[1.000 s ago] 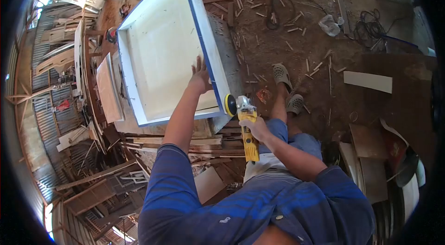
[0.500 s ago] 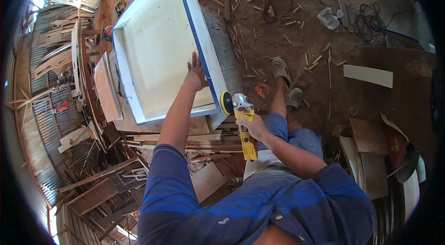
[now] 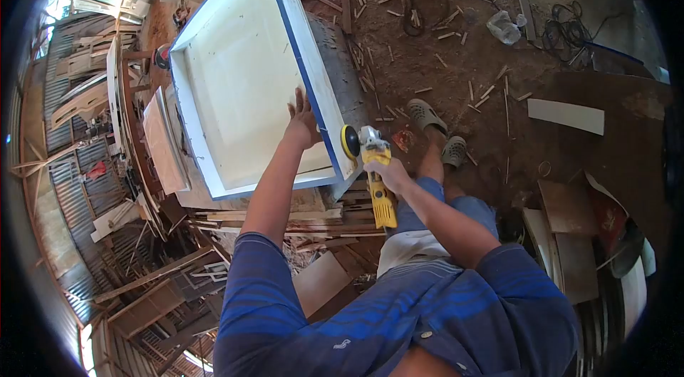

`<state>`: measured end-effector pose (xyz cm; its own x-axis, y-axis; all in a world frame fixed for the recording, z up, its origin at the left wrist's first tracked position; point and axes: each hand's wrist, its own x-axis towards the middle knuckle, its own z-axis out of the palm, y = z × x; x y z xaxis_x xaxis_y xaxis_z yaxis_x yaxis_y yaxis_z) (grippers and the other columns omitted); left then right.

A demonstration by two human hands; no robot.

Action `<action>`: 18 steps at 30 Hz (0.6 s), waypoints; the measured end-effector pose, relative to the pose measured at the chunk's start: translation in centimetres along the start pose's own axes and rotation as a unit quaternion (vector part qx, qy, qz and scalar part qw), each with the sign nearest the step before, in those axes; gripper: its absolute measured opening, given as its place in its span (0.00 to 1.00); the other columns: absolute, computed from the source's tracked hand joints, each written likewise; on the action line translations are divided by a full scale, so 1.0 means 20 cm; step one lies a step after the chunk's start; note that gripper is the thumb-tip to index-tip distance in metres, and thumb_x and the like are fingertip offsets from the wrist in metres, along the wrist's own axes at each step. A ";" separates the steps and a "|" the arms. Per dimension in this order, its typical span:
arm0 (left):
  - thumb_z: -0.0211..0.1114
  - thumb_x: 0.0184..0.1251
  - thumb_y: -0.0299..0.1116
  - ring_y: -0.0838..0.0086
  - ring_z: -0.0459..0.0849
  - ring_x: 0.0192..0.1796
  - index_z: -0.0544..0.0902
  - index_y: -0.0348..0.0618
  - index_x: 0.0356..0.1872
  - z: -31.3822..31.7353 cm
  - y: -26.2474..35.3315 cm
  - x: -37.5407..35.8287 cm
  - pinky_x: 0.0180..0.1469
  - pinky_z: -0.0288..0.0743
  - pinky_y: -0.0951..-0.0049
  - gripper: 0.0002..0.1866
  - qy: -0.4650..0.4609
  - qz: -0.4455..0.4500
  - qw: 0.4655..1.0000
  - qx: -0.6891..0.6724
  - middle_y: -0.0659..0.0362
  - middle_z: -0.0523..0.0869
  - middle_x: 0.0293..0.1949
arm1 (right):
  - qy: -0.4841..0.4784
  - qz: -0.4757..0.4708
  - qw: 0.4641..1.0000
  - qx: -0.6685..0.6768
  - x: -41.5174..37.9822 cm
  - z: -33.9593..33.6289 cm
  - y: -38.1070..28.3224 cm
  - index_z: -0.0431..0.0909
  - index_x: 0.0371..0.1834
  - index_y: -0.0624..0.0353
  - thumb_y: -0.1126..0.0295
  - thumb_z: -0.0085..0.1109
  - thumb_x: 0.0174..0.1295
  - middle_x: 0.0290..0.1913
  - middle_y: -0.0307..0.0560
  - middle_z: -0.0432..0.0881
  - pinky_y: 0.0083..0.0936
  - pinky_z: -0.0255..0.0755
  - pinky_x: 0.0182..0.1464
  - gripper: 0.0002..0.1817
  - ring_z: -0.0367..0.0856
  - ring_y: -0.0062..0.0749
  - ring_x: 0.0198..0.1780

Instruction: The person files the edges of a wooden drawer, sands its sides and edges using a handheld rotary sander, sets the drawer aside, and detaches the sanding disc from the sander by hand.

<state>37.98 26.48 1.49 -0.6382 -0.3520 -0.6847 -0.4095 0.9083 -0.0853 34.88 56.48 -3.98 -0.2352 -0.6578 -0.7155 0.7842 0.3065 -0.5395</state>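
Note:
My right hand is wrapped around the yellow body of an angle grinder. The grinder's round disc, black with a yellow backing, sits against the white outer side of a shallow wooden box frame near its close corner. Dark blue lines the frame's edges, and a cream panel forms its inside. My left hand rests at the inner side of the same edge, fingers spread toward the panel.
Under the frame is a grey, rounded support. Small wood offcuts litter the dirt floor to the right, with a coiled black cable farther off. Planks are stacked below the frame, and a white strip lies at right.
The grinder and my right hand have moved slightly up the picture, away from my body, along the frame's side. My left hand has shifted slightly down. One foot has moved a little left.

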 end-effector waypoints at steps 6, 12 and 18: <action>0.84 0.53 0.54 0.39 0.21 0.89 0.45 0.48 0.91 0.00 -0.01 0.02 0.86 0.34 0.28 0.70 0.000 0.003 1.000 -0.003 0.41 0.33 0.90 | 0.011 0.046 0.999 0.000 0.23 0.01 -0.28 0.85 0.48 0.63 0.60 0.71 0.63 0.34 0.46 0.85 0.36 0.84 0.33 0.18 0.89 0.37 0.29; 0.84 0.54 0.55 0.38 0.22 0.89 0.45 0.48 0.91 -0.02 -0.01 0.02 0.85 0.34 0.27 0.70 -0.024 0.007 1.000 0.008 0.40 0.33 0.90 | -0.020 -0.031 0.999 -0.007 0.55 0.06 -0.57 0.85 0.47 0.65 0.58 0.72 0.61 0.36 0.45 0.86 0.34 0.83 0.36 0.21 0.88 0.33 0.31; 0.84 0.53 0.56 0.37 0.21 0.89 0.45 0.49 0.91 0.03 -0.03 0.02 0.85 0.33 0.27 0.71 -0.015 0.009 1.000 0.020 0.40 0.34 0.90 | -0.003 0.000 0.999 -0.042 0.60 0.10 -0.77 0.89 0.48 0.63 0.53 0.75 0.55 0.39 0.45 0.89 0.32 0.81 0.41 0.25 0.88 0.31 0.37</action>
<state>38.26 25.98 0.88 -0.6241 -0.3297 -0.7084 -0.3725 0.9225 -0.1012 21.09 42.50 -3.47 -0.2313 -0.6610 -0.7139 0.7333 0.3637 -0.5744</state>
